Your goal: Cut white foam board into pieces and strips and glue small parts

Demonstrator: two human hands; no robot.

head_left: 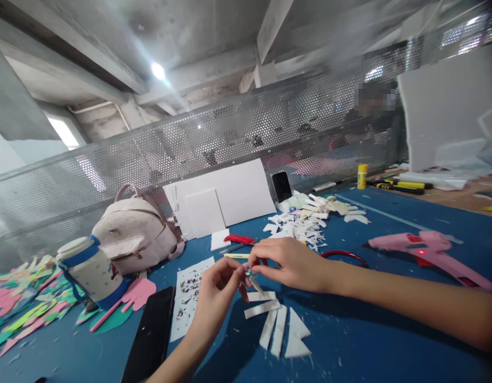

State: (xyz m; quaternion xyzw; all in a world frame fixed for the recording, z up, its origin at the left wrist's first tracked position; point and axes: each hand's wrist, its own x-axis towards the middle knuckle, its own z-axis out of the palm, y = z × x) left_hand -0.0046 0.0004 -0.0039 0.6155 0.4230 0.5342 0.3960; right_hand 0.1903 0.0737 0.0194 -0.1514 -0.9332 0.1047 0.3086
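Observation:
My left hand [221, 290] is closed in a pinch, thumb against forefinger, close to the fingertips of my right hand [283, 261], which is also pinched. A small white foam strip [256, 286] slants down from where the fingertips meet; its upper end is hidden by the fingers. Just below lie several cut white foam strips [280, 331] and a notched white foam piece [297, 336] on the blue table. A paper sheet [180, 316] sprinkled with tiny coloured bits lies beside my left wrist. Behind my hands is a red-handled cutter [238, 239].
A pink glue gun [417, 243] with a lit red light lies right. A black phone [150, 338], a bottle [90, 271], a backpack [136, 229] and coloured scraps [26, 303] are left. White scraps [305, 221], a glue stick [362, 176] and white boards [246, 194] stand or lie behind.

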